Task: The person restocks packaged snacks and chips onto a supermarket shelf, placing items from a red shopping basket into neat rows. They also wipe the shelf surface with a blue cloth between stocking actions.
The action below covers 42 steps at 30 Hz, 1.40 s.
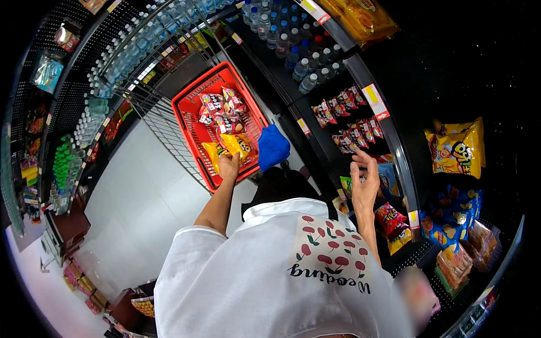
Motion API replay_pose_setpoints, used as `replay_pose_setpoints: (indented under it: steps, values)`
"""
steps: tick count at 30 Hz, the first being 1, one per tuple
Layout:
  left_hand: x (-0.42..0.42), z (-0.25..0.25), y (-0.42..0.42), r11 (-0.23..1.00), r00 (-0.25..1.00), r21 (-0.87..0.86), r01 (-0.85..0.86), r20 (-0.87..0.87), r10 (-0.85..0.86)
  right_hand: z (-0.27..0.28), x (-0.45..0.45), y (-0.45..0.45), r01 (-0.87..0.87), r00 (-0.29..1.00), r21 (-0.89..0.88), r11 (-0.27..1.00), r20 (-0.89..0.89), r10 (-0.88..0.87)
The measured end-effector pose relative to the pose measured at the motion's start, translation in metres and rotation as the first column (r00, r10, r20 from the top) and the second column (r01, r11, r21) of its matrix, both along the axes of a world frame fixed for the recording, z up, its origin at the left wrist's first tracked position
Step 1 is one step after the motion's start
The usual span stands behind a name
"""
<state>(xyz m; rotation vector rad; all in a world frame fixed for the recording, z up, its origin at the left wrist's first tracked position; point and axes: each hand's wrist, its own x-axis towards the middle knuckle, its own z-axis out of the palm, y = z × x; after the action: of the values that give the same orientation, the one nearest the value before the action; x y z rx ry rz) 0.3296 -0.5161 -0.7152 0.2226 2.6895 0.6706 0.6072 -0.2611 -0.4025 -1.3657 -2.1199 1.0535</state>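
My left hand (pixel 228 166) reaches into a red plastic shopping basket (pixel 178 120), its fingers closed on the near edge of a yellow snack bag (pixel 237 145). A second yellow snack bag (pixel 212 154) lies just left of it, partly hidden by the hand. Farther up the basket are several red-and-white snack packs (pixel 224 125). My right hand (pixel 364 179) is raised beside the shelf with nothing in it, fingers loosely bent and apart. Its fingertips are near rows of small red snack packs (pixel 359 134).
The basket sits in a wire shopping cart (pixel 162 126). A blue cloth-like item (pixel 272 148) is at the basket's right rim. Shelves hold bottled water (pixel 281 45), yellow snack bags (pixel 454 148) and blue snack bags (pixel 452 215). Pale tiled floor (pixel 135 186) shows at left.
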Motion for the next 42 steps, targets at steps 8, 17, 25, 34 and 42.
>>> replay_pose_setpoints:
  steps: [8,17,25,34,42]
  values:
    - [-0.011,-0.046,0.007,0.975,0.977,-0.182,0.125,0.195,-0.089,0.004,-0.008,-0.02,-0.064,0.996,-0.052,0.997,0.066,0.067]
    - [-0.052,0.038,0.005,0.942,0.953,0.145,0.301,-0.027,-0.3,-0.008,-0.01,-0.025,-0.075,0.997,-0.069,0.995,0.013,0.076]
    - [-0.11,0.205,0.02,0.737,0.812,0.343,0.582,-0.291,-0.506,-0.009,-0.035,-0.022,-0.206,0.975,-0.126,0.97,-0.115,0.191]
    - [-0.075,0.38,0.097,0.528,0.709,0.707,0.471,0.054,-0.703,0.041,-0.058,0.01,-0.411,0.907,0.005,0.912,-0.098,0.409]
    - [0.007,0.426,0.182,0.2,0.43,0.816,0.543,-0.065,-0.9,0.06,-0.014,0.023,-0.424,0.87,-0.278,0.862,-0.388,0.304]
